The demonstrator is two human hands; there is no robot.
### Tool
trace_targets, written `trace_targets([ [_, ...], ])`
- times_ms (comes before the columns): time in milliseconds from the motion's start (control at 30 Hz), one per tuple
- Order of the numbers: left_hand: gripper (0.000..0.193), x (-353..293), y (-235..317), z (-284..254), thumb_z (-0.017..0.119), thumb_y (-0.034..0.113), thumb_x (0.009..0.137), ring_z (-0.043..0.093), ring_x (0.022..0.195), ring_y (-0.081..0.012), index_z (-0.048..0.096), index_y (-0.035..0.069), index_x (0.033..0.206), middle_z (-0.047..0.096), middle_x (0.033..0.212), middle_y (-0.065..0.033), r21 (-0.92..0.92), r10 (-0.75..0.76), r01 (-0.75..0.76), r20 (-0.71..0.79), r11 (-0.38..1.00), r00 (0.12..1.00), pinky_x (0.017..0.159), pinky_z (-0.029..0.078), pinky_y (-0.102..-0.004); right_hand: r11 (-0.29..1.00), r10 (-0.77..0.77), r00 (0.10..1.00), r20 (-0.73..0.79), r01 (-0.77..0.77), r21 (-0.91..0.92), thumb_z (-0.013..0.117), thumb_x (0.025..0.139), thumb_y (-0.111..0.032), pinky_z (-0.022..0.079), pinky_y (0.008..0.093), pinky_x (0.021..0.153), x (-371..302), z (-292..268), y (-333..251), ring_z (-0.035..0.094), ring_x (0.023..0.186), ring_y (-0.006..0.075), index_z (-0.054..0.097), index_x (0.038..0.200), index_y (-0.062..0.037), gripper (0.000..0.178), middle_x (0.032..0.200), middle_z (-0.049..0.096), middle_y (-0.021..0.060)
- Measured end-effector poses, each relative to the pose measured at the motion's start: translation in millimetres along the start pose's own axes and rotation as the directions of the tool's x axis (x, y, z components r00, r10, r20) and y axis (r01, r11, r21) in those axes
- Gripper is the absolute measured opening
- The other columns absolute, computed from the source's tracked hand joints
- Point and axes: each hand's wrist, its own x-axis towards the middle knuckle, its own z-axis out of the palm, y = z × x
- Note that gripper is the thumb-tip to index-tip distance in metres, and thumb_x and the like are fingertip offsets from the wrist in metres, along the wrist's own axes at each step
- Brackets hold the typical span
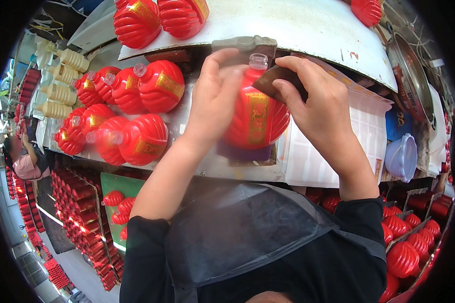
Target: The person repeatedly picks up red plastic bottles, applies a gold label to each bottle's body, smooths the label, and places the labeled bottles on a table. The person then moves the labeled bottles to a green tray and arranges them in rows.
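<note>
In front of me a round, ribbed red bottle (248, 121) stands upright, with a clear neck and a gold label panel down its front. My right hand (322, 96) pinches a dark, flat, scraper-like piece (282, 83) between thumb and fingers, its pointed edge against or just over the bottle's shoulder. Beside the left shoulder is my left hand (215, 93), its fingers apart, curved toward the neck and a little blurred. Whether it touches the bottle I cannot tell. Under the bottle lies a purple base (243, 153).
Several similar red bottles (159, 86) lie at left, near cream bottles (63, 96). More sit on the white shelf (268, 25). Right of my work are white sheets (333, 136), a lavender bucket (401, 157) and a metal pan (412, 76). Racks of red bottles (404, 258) flank me; a person (28, 164) is far left.
</note>
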Motion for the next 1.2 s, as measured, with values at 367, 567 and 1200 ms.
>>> trace_targets([
  [367, 0.036, 7, 5, -5, 0.048, 0.013, 0.111, 0.064, 0.114, -0.0148, 0.043, 0.0, 0.144, 0.067, 0.126, -0.0148, 0.043, -0.075, 0.073, 0.038, 0.996, 0.996, 0.101, 0.051, -0.0301, 0.943, -0.291, 0.955, -0.055, 0.277, -0.182, 0.074, 0.079, -0.004, 0.056, 0.0368, 0.07, 8, -6, 11, 0.073, 0.08, 0.0261, 0.07, 0.101, -0.0084, 0.023, 0.094, 0.074, 0.0076],
  [567, 0.032, 21, -3, -10, 0.046, 0.014, 0.111, 0.064, 0.113, -0.0158, 0.046, -0.001, 0.14, 0.065, 0.129, -0.0168, 0.056, -0.137, 0.137, 0.0, 0.989, 0.991, 0.101, 0.052, -0.0319, 0.905, -0.409, 0.91, 0.074, 0.393, 0.162, 0.077, 0.071, -0.002, 0.059, 0.037, 0.077, -20, 15, -7, 0.074, 0.093, 0.0263, 0.075, 0.09, -0.0062, 0.02, 0.097, 0.076, 0.0088],
  [1200, 0.023, 27, -29, -22, 0.046, 0.019, 0.113, 0.065, 0.1, -0.0096, 0.06, 0.003, 0.121, 0.067, 0.111, -0.0054, 0.011, -0.187, 0.187, -0.014, 0.982, 0.982, 0.09, 0.055, -0.0269, 0.943, -0.146, 0.984, 0.1, 0.108, 0.314, 0.079, 0.074, 0.012, 0.061, 0.0342, 0.074, -63, 3, -6, 0.077, 0.09, 0.0277, 0.074, 0.099, -0.0032, 0.03, 0.099, 0.078, 0.0142],
])
